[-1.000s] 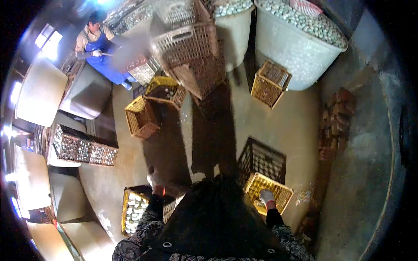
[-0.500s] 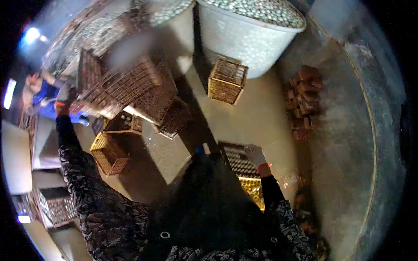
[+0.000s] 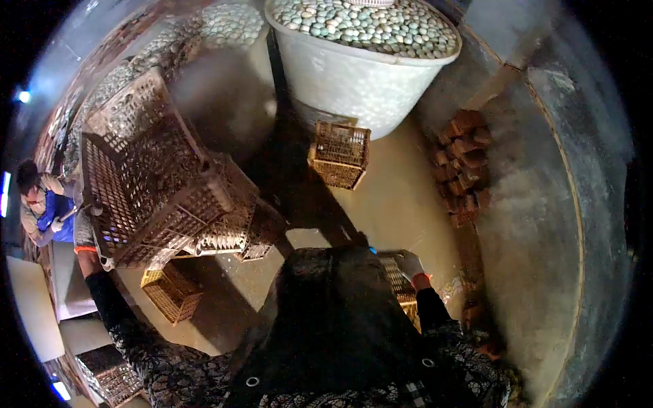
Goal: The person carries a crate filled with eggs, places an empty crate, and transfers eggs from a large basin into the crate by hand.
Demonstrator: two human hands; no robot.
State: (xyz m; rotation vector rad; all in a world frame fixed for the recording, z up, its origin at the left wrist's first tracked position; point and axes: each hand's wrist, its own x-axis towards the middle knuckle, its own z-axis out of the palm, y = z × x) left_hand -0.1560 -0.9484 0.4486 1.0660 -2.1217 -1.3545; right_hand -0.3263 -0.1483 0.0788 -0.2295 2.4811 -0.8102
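My left hand (image 3: 84,230), in a pale glove with an orange band at the wrist, is closed on the left edge of a large brown plastic crate (image 3: 178,216). That crate is tilted, and its latticed inside shows. Beneath and beside it are other brown crates, partly hidden. At my right side, my gloved right hand (image 3: 408,263) is closed on the edge of a slatted crate (image 3: 393,275). Yellow crate parts (image 3: 411,311) show below that one, mostly behind my dark apron. The fingers of both hands are only partly visible.
A white tub (image 3: 360,75) full of pale, greenish eggs stands ahead, with a brown crate (image 3: 339,155) before it. Bricks (image 3: 464,163) are piled by the right wall. A yellow crate (image 3: 170,294) sits lower left. A person (image 3: 51,207) in blue is at far left.
The large brown crate has turned, so more of its inside shows, and my left hand has come lower with it. The right-hand slatted crate is now more hidden by my apron. The view has shifted.
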